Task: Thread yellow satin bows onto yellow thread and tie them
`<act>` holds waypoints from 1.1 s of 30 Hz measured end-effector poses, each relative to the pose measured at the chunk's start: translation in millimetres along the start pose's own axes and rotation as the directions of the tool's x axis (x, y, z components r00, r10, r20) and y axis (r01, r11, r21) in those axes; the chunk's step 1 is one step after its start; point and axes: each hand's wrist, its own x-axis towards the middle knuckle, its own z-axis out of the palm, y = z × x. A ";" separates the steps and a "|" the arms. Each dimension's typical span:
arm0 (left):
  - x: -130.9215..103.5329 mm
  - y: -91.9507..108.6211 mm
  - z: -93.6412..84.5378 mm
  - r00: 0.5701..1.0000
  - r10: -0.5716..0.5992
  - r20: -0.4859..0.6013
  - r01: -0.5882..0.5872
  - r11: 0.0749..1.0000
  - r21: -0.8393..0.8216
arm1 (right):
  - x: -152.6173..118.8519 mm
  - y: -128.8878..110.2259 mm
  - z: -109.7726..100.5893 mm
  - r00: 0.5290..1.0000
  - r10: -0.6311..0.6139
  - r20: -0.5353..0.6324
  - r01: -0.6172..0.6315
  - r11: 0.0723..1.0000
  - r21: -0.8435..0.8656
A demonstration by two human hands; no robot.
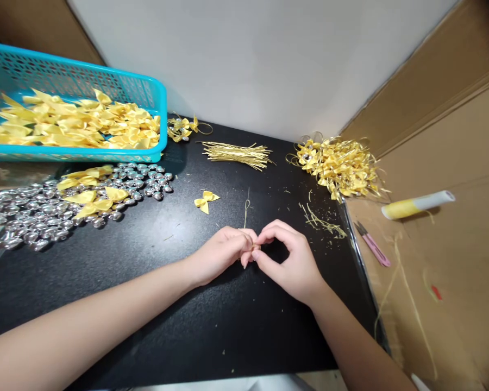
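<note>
Both hands meet above the middle of the black table. My left hand [230, 244] is closed on a thin gold cord [246, 209], whose looped end sticks up beyond the fingers. Thumb and forefinger of my right hand [287, 255] pinch right at the left fingertips, where a small bit of gold shows; the rest between the fingers is hidden. Just past the left hand lies a single yellow ribbon bow [206, 201]. A bundle of cut gold cords [238, 155] rests farther back.
At left stands a blue basket [165, 117] of yellow bows, with silver heart-shaped beads [36, 212] in front. A pile of bows with cords [342, 165] sits back right, near cord scraps [324, 222]. Pink-handled snips [375, 247] and a yellow-white roll [418, 205] lie on cardboard.
</note>
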 end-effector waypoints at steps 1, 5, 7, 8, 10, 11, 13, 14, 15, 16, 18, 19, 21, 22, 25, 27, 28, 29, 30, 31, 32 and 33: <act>-0.1 0.0 -0.3 1.000 -0.001 0.001 0.001 1.000 0.017 | 0.0 -0.4 0.3 1.000 0.005 0.000 -0.005 1.000 0.007; -0.7 0.2 -1.0 1.000 -0.004 0.005 0.004 0.997 0.080 | 0.5 -1.7 0.7 0.999 0.044 0.001 -0.044 0.998 0.047; -1.1 0.1 -1.6 1.000 -0.001 0.009 0.000 0.993 0.114 | 1.1 -1.8 0.3 0.997 0.079 0.025 -0.080 0.994 0.070; -1.3 0.0 -2.0 1.000 0.000 0.014 -0.002 0.991 0.132 | 1.4 -1.6 0.0 0.994 0.098 0.041 -0.101 0.992 0.079; -1.5 -0.4 -2.8 1.000 -0.001 0.024 -0.002 0.987 0.162 | 1.9 -0.9 -0.9 0.988 0.134 0.078 -0.141 0.985 0.095; -1.5 -0.5 -3.0 1.000 -0.003 0.029 -0.002 0.985 0.174 | 2.1 -0.5 -1.5 0.984 0.148 0.095 -0.157 0.982 0.103; -1.4 -0.3 -2.9 0.999 -0.003 0.035 -0.003 0.984 0.179 | 2.1 0.2 -3.0 0.978 0.163 0.131 -0.178 0.977 0.117; -1.3 -0.1 -2.5 0.999 -0.001 0.032 -0.005 0.986 0.168 | 2.0 0.5 -3.8 0.976 0.163 0.147 -0.182 0.976 0.122; -1.3 0.4 -1.9 1.000 0.002 0.024 -0.005 0.989 0.151 | 1.9 0.8 -4.7 0.974 0.160 0.163 -0.181 0.976 0.123; -1.2 0.9 -1.1 1.000 0.002 0.012 -0.004 0.992 0.129 | 1.7 1.1 -5.6 0.972 0.151 0.178 -0.174 0.977 0.122; -1.0 2.0 0.5 1.000 -0.002 -0.012 0.003 0.996 0.087 | 1.4 1.5 -7.0 0.970 0.128 0.205 -0.154 0.981 0.115; -0.9 2.6 1.3 1.000 -0.005 -0.022 0.007 0.997 0.071 | 1.3 1.7 -7.7 0.969 0.118 0.216 -0.145 0.983 0.112; -0.5 3.4 2.4 1.000 -0.010 -0.025 0.011 0.999 0.051 | 1.3 1.5 -8.8 0.968 0.110 0.227 -0.139 0.984 0.113; -0.3 3.7 2.7 1.000 -0.011 -0.021 0.011 0.999 0.041 | 1.4 1.1 -9.5 0.969 0.110 0.222 -0.138 0.984 0.115; 0.3 4.2 3.2 1.000 -0.017 -0.009 0.017 1.000 0.002 | 1.9 -1.1 -12.1 0.981 0.096 0.169 -0.113 0.989 0.094; 0.5 4.1 3.2 1.000 -0.025 -0.010 0.025 1.000 -0.011 | 2.1 -2.8 -13.9 0.988 0.079 0.131 -0.087 0.995 0.057; 0.5 4.0 3.2 0.999 -0.030 -0.014 0.030 0.999 -0.010 | 2.2 -3.4 -14.6 0.991 0.069 0.117 -0.074 0.997 0.038; 0.4 3.9 3.1 0.999 -0.034 -0.017 0.034 0.999 -0.008 | 2.2 -3.8 -14.9 0.992 0.059 0.108 -0.062 0.998 0.020; 0.3 3.8 3.1 0.999 -0.037 -0.020 0.037 0.999 -0.006 | 2.1 -4.0 -15.0 0.994 0.049 0.101 -0.049 0.999 0.000; 0.2 3.8 3.1 0.999 -0.039 -0.023 0.039 0.999 -0.006 | 1.9 -3.9 -14.7 0.995 0.035 0.095 -0.033 0.999 -0.025; 0.1 3.9 3.1 0.999 -0.041 -0.025 0.041 0.999 -0.009 | 1.6 -3.6 -14.1 0.996 0.019 0.089 -0.014 0.998 -0.054; -0.1 4.1 3.2 0.999 -0.043 -0.026 0.043 0.999 -0.013 | 1.2 -3.1 -13.3 0.997 0.001 0.082 0.006 0.996 -0.091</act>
